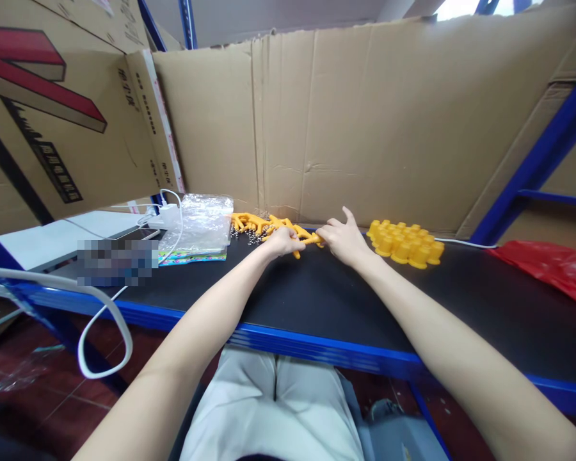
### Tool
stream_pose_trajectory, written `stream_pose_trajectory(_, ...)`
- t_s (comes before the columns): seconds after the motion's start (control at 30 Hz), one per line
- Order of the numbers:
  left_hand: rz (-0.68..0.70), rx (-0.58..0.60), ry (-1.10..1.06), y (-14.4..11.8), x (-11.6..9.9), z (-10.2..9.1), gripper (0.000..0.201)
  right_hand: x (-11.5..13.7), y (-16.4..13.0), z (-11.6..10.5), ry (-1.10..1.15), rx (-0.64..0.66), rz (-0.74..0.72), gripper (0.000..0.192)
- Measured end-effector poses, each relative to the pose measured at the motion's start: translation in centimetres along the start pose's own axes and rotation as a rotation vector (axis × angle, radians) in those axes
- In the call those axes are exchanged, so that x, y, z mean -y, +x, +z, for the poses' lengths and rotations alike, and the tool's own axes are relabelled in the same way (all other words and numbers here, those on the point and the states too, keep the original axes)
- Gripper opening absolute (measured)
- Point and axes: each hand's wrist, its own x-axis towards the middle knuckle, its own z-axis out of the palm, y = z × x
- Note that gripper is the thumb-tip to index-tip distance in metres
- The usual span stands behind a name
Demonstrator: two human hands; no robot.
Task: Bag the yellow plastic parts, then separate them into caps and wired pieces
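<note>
Pale trousers (273, 410) were seen nearest the camera, below the blue front edge of a black table (317, 301). Both bare forearms were stretched across it. An orange branched plastic piece (307, 241) was held between the two hands at the far side of the table: the left hand (284, 242) was curled shut around it, and the right hand (343, 240) pinched its other end, thumb raised. More orange pieces (249, 223) were piled just beyond the left hand. Yellow cup-shaped parts (406, 243) were clustered beside the right hand. Clear plastic bags (204, 221) and a white cable (105, 320) lay further left, a red bag (552, 266) far right, a cardboard wall (365, 128) behind.
</note>
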Motion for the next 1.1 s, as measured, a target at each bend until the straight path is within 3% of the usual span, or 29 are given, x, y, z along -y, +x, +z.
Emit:
stream_pose_trajectory(0.1, -0.036, 0.082, -0.075, 0.3, 0.5, -0.3, 0.01, 0.1, 0.1, 0.0, -0.006, 0.013, -0.019, 0.023)
stream_pose_trajectory(0.23, 0.022, 0.098, -0.047, 0.5, 0.9, -0.9, 0.011, 0.6, 0.2, 0.1, -0.033, 0.004, -0.009, 0.023)
stream_pose_trajectory(0.43, 0.166, -0.153, 0.298, -0.1, 0.4, -0.9, 0.025, 0.8, -0.2, 0.4, 0.003, 0.019, 0.022, 0.021)
stream_pose_trajectory(0.67, 0.279, -0.218, 0.668, -1.3, -0.5, -0.2, 0.029, 0.7, -0.8, 0.7, 0.213, 0.127, 0.095, 0.025)
stream_pose_trajectory(0.93, 0.322, -0.273, 0.782, -1.1, -1.1, 0.2, 0.041, 0.3, -0.7, 1.0, 0.442, 0.127, 0.209, 0.019)
stream_pose_trajectory(1.1, 0.353, -0.322, 0.796, -1.1, -1.1, -0.2, 0.044, 0.1, -0.9, 2.0, 0.84, 0.121, 0.323, 0.017)
